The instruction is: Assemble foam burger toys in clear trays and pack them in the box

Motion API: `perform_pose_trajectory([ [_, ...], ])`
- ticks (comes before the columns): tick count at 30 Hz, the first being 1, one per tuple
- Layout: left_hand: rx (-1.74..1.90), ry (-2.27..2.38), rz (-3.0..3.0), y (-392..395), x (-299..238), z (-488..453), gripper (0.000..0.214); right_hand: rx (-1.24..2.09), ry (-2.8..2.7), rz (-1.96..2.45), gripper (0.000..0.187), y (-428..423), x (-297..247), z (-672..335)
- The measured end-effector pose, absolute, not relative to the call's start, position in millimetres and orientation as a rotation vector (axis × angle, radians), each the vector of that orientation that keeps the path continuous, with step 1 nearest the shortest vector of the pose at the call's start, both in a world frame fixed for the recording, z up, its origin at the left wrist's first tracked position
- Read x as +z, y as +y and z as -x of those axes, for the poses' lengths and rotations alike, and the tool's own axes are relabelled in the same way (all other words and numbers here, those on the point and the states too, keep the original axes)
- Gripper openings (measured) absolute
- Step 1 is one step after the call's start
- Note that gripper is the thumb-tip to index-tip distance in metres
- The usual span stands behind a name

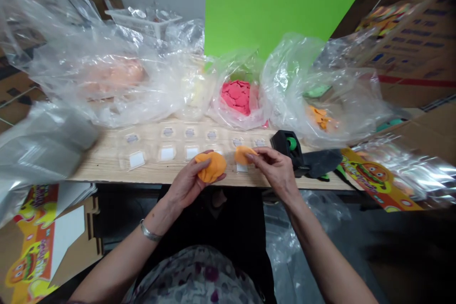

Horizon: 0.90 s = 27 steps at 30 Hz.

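Left hand (187, 181), centre of frame: closed around a soft orange lump (213, 167), held over the front edge of the table (103, 157). Right hand (278, 168), right of centre: thumb and fingers pinch a flat orange piece (243, 155), apart from the lump.

Writing: burger-face card (374, 175) at lower right and matching printed card (30, 261) at lower left bear stylised lettering, not legible to me. Carton (420, 47) at upper right has dark printed lines, too blurred to read. Clear trays (167, 153) along mid-frame show white patches; no text resolvable.

Surroundings: the flat piece partly covers one tray. Black tape dispenser (300, 162) sits just beside the right hand. Pink dough (237, 97) lies in a plastic bag behind; more bags crowd the table's far side.
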<state>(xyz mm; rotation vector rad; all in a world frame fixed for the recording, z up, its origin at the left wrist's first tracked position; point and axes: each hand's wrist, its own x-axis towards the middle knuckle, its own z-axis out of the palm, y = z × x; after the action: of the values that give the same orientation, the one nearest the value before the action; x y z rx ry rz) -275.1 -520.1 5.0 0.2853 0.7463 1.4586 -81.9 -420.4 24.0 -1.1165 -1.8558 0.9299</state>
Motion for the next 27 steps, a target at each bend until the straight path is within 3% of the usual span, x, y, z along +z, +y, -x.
perform_pose_trajectory([
  [5, 1.467, 0.766, -0.259, -526.8, 7.9, 282.3, 0.031, 0.339, -2.387, 0.888, 0.025, -414.7, 3.4, 74.6],
  [12, 1.439, 0.71, -0.225, -529.1, 4.4, 281.2, 0.027, 0.146, -2.649, 0.881, 0.032, -418.1, -12.6, 70.8],
  [17, 1.439, 0.609, -0.189, -527.2, 1.0, 282.4, 0.025, 0.299, -2.525, 0.866, 0.028, -413.7, -1.9, 77.9],
  [27, 1.538, 0.584, -0.242, -531.0, 5.9, 284.7, 0.031, 1.074, -2.134, 0.906, 0.028, -433.5, 26.9, 144.7],
])
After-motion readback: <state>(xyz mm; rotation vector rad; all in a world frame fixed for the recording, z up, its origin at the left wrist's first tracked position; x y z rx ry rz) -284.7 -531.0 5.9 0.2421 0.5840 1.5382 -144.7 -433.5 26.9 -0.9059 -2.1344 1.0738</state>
